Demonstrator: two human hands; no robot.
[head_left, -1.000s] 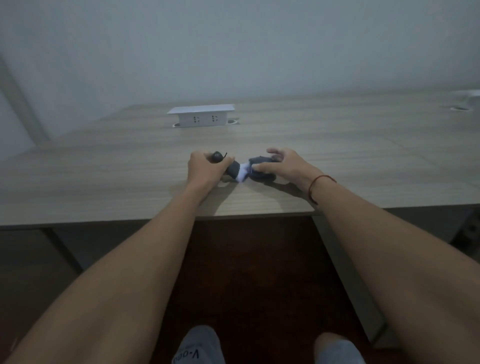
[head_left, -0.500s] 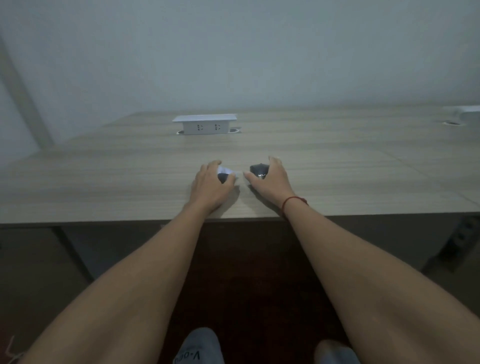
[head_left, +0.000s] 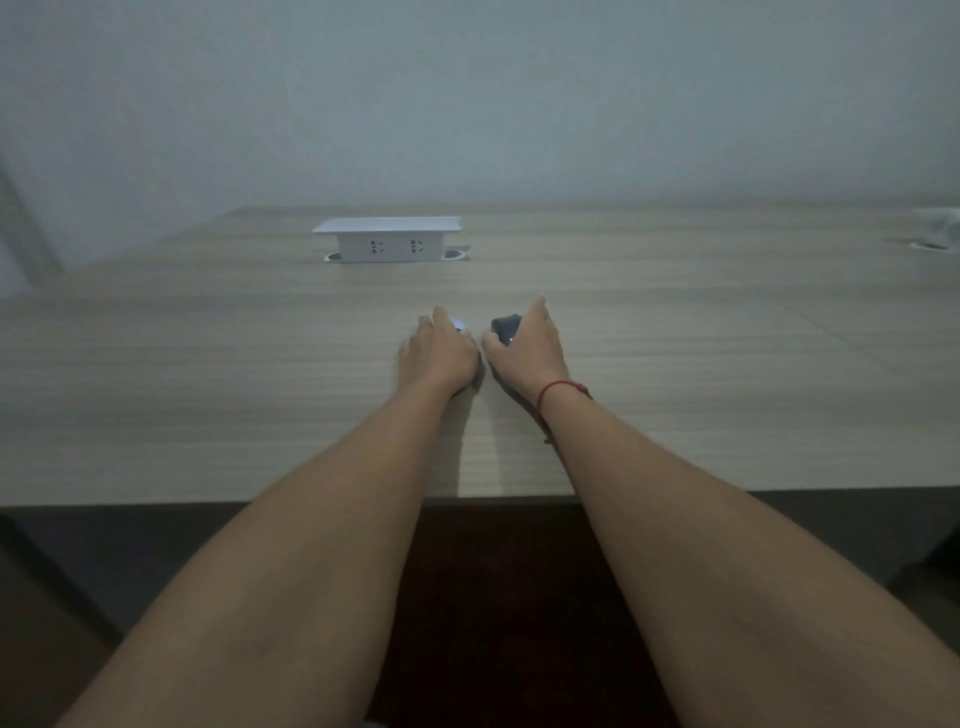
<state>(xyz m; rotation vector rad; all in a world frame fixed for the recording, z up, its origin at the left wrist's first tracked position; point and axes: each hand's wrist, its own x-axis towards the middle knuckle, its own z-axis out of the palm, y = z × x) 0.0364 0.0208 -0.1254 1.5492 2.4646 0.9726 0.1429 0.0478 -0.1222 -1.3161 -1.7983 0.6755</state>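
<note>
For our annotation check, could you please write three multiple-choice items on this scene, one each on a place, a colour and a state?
1. Where does the white socket box stand?
A. on the table, beyond the hands
B. on the floor
C. between the forearms

2. What colour is the cord on the right wrist?
A. green
B. red
C. yellow

3. What is the right hand doing?
A. lying flat, away from everything
B. hanging below the table edge
C. gripping a dark object

Answers: 1 A, the box sits on the far part of the tabletop. 2 B, a red cord circles the wrist. 3 C, the thumb and fingers curl round the dark object, while the left hand covers a pale object.
</note>
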